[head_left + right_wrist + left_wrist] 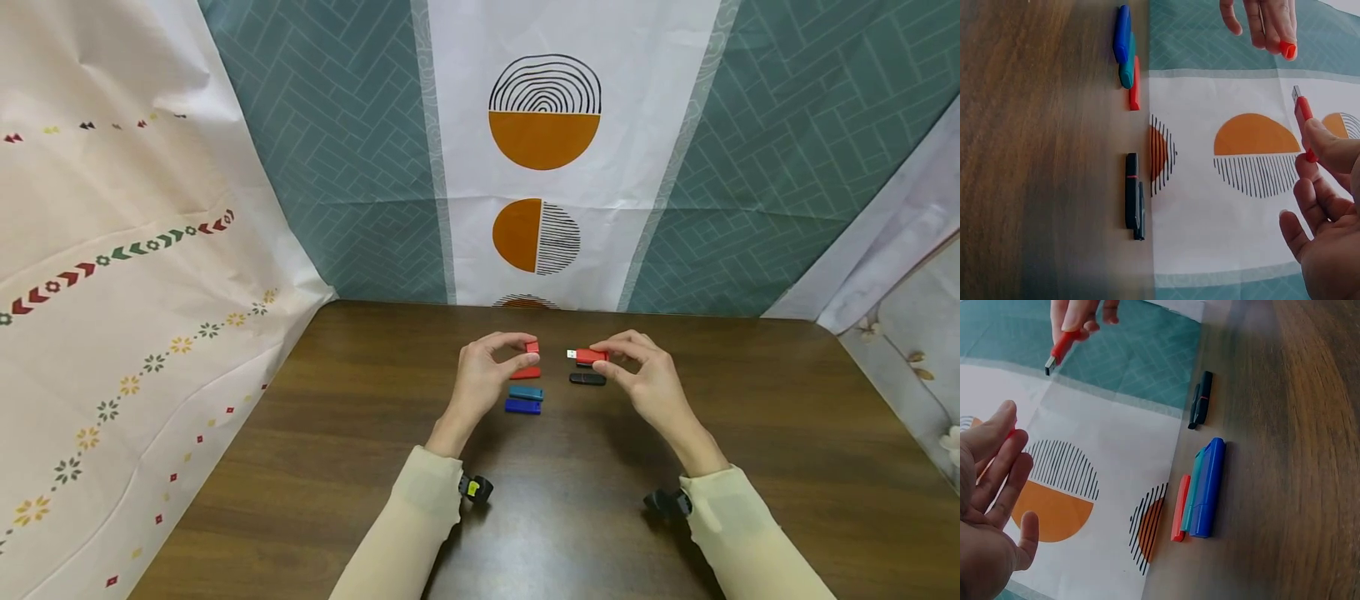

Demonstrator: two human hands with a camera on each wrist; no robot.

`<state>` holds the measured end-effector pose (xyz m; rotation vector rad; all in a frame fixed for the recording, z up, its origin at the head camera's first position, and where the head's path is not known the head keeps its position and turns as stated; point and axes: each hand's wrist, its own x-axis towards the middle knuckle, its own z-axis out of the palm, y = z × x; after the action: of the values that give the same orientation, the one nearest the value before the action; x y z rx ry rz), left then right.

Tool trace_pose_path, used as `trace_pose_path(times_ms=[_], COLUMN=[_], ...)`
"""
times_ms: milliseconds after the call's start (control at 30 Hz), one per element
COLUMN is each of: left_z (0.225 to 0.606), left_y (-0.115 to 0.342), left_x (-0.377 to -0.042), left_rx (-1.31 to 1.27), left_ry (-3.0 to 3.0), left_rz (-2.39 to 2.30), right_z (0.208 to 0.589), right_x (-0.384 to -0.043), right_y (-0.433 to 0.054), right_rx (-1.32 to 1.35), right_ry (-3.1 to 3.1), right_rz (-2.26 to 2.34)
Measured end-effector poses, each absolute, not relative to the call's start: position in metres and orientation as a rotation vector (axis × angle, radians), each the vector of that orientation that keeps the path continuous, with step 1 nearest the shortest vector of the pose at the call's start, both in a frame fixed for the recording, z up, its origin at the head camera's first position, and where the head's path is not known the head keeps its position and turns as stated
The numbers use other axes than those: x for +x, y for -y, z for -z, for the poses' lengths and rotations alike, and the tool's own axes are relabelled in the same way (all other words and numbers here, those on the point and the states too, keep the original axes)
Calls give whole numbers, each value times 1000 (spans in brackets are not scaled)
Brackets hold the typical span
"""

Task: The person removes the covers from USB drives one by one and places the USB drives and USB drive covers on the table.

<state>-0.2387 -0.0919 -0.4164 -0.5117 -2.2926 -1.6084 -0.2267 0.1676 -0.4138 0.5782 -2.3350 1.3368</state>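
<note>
My left hand (480, 373) pinches a small red cap (532, 347) between thumb and fingers. Opposite it, my right hand (648, 382) holds a red USB flash drive (591, 356) by its rear end. The drive's bare metal plug (1297, 92) points toward the cap, and a gap separates the two. Both are held above the table, as the wrist views show. Beneath the left hand lie a red flash drive (527, 373), a teal one (527, 392) and a blue one (522, 407), side by side. A black flash drive (587, 379) lies below the right hand.
A second black stick (1140, 212) lies beside the black drive, mostly hidden in the head view. The brown wooden table (337, 433) meets a patterned cloth (360, 167) at its back edge. Another cloth (112, 350) hangs along the left side.
</note>
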Motion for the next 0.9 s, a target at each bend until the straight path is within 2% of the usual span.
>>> trace_pose_path(times_ms=[900], left_z=[418], left_y=[89], left_x=[-239], left_rx=[-460], left_ry=[2320], left_rz=[1575], right_z=[416], right_x=[-231], right_y=[-170], right_rx=[510], right_ry=[2349], right_rz=[-1332])
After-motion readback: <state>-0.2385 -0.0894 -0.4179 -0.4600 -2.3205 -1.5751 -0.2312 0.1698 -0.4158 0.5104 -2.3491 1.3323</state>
